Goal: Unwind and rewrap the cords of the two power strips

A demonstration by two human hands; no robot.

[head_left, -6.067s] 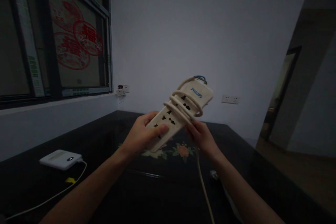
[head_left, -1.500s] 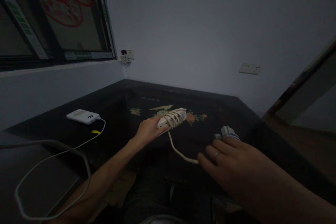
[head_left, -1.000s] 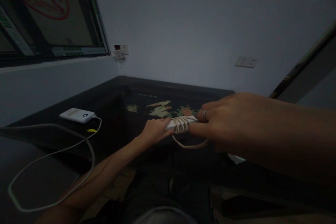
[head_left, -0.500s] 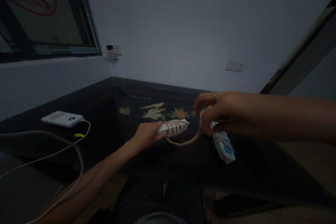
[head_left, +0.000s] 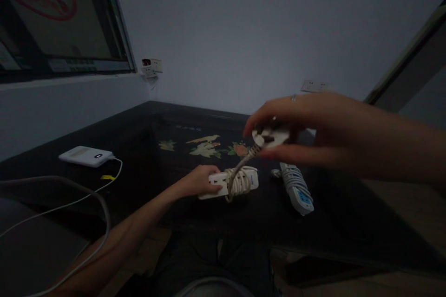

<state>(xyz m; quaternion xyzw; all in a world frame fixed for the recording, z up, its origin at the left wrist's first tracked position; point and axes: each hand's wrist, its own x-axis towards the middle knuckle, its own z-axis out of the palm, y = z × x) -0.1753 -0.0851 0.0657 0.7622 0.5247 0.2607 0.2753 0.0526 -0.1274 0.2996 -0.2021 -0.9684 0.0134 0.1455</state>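
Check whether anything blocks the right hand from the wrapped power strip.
Nothing visible blocks it: only the cord spans the gap, from the plug in the right hand to the power strip in the left hand.

The left hand grips one end of a power strip, its cord wound around the other end. The right hand holds the cord's plug between thumb and fingers, above the dark table. To the right of the strip lies a second strip, wrapped in its own cable. At the left, a white device with a thin cable plugged into it lies near a yellow tag.
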